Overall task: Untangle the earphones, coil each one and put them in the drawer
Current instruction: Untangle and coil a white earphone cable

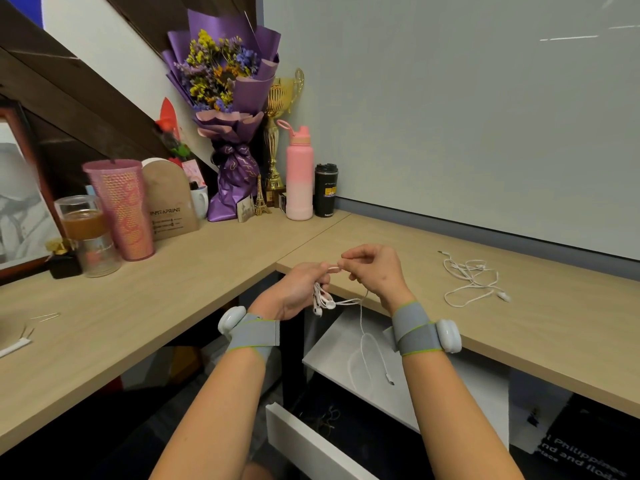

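We are coiling the first earphone [323,299]: our left hand [298,292] grips its bunched buds, our right hand [375,268] pinches the cable, plug dangling above the open drawer [311,441]. Next, wind in the slack. The second earphone [472,282] lies tangled on the desk [554,306].

Earphones no. 1 [323,299]: white, wired, buds bunched together w/ cord partly gathered above the desk edge; rest of cord hangs down in a loose loop, plug [390,378] dangling over the drawer area. Earphones no. 2 [472,280]: white, wired, uncoiled, lying in a loose tangle on the desk top at right, one bud at the near-right end, plug end toward the wall. Drawer [304,441]: white front, pulled open below the desk; contents dark, can't tell.
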The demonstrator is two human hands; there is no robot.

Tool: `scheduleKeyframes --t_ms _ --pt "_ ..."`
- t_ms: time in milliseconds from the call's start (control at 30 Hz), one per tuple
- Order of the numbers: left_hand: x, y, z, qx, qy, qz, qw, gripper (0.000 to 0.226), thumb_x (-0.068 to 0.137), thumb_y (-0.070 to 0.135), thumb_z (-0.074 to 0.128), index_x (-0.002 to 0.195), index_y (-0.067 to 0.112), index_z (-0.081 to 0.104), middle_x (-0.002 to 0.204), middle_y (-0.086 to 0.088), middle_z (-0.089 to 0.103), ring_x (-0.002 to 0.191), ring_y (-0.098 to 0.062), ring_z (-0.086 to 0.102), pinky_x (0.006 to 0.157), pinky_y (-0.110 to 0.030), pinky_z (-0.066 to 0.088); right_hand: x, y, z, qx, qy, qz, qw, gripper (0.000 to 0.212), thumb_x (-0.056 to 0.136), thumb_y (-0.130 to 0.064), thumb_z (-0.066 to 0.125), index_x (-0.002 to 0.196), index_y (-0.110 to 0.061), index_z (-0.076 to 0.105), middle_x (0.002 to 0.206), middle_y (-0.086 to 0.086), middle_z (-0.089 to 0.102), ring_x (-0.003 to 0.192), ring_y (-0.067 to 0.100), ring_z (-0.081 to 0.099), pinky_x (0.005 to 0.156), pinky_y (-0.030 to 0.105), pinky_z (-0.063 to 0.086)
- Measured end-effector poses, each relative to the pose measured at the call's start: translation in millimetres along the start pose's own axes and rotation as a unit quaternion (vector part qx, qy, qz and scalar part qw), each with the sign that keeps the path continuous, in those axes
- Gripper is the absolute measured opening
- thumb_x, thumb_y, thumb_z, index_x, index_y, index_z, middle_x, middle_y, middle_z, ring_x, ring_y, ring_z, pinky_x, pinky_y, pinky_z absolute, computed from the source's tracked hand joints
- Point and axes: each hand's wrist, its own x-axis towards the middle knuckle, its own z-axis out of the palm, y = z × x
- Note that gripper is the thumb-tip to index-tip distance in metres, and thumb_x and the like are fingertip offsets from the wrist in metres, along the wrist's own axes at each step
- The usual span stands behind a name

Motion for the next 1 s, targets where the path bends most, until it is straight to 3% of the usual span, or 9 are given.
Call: scheduleKeyframes --t_ms 100,167,267,400,533,600,700,867,1000 --pt "2 2 -3 -0.036 0.059 0.018 0.997 0.024 0.103 0.018 0.036 0.116 0.007 0.053 0.063 0.004 0.034 0.05 -0.006 0.036 0.068 -0.027 0.045 -2 3 -9 -0.076 -0.015 0.006 0.997 0.005 0.079 -0.016 0.071 0.074 -0.015 0.072 0.065 -0.001 0.067 0.05 0.008 0.054 0.049 0.016 0.04" --pt "6 1 -2 -0.074 0.096 0.027 0.992 0.024 0.103 0.021 0.035 0.117 0.007 0.049 0.063 0.005 0.03 0.046 -0.004 0.032 0.064 -0.024 0.042 -5 4 -9 -0.066 -0.045 0.0 0.997 0.01 0.083 -0.007 0.065 0.086 -0.009 0.074 0.062 -0.004 0.062 0.052 0.005 0.052 0.053 0.015 0.042" --pt "8 -3 3 -0.128 0.074 -0.006 0.989 0.039 0.103 0.039 0.03 0.111 0.004 0.046 0.064 0.001 0.033 0.053 -0.01 0.035 0.061 -0.024 0.039 -16 2 7 -0.041 -0.084 -0.037 0.995 0.02 0.085 0.003 0.059 0.098 -0.004 0.073 0.057 -0.014 0.062 0.046 -0.008 0.054 0.051 0.003 0.039" --pt "2 -7 12 -0.175 -0.029 -0.056 0.983 0.065 0.1 0.052 0.021 0.103 0.0 0.06 0.057 -0.003 0.06 0.061 -0.017 0.063 0.062 -0.029 0.052 -23 5 33 -0.055 0.006 -0.043 0.998 0.019 0.079 0.003 0.062 0.089 -0.007 0.074 0.07 0.002 0.071 0.054 -0.007 0.062 0.059 0.006 0.049" --pt "5 -11 9 -0.18 0.078 -0.052 0.979 0.049 0.105 0.034 0.023 0.127 -0.001 0.05 0.094 -0.022 0.069 0.091 -0.03 0.068 0.072 -0.034 0.05 -25 15 38 -0.093 0.073 -0.053 0.992 0.014 0.071 -0.005 0.068 0.073 -0.019 0.071 0.06 -0.013 0.068 0.059 -0.004 0.062 0.06 0.01 0.047" --pt "6 -12 6 -0.226 0.12 -0.036 0.966 0.036 0.105 0.026 0.025 0.12 0.003 0.049 0.087 -0.02 0.06 0.079 -0.025 0.069 0.063 -0.033 0.053 -26 17 38 -0.092 0.065 -0.047 0.993 0.01 0.071 -0.008 0.071 0.076 -0.017 0.07 0.061 -0.007 0.068 0.06 0.002 0.062 0.061 0.014 0.048" --pt "13 -11 2 -0.354 0.169 -0.008 0.92 0.026 0.105 0.022 0.026 0.101 0.008 0.048 0.069 -0.008 0.045 0.058 -0.014 0.053 0.056 -0.03 0.046 -28 16 38 -0.049 0.029 -0.026 0.998 0.01 0.073 -0.006 0.073 0.075 -0.014 0.066 0.056 -0.003 0.064 0.047 0.002 0.059 0.056 0.015 0.05" --pt "21 -2 -10 -0.503 0.196 0.011 0.842 0.037 0.105 0.023 0.021 0.074 0.018 0.039 0.069 0.002 0.039 0.062 -0.01 0.046 0.067 -0.032 0.04 -33 24 28 0.001 -0.124 0.061 0.99 0.01 0.079 -0.003 0.069 0.07 -0.009 0.067 0.06 0.008 0.065 0.041 0.009 0.058 0.044 0.018 0.047" --pt "16 0 -16 -0.513 0.196 0.001 0.836 0.036 0.104 0.025 0.025 0.07 0.022 0.038 0.044 0.007 0.032 0.031 -0.006 0.029 0.04 -0.014 0.033 -35 37 13 -0.033 -0.275 0.063 0.959 0.015 0.09 -0.016 0.061 0.079 -0.011 0.07 0.049 -0.006 0.061 0.052 0.005 0.056 0.058 0.012 0.047"
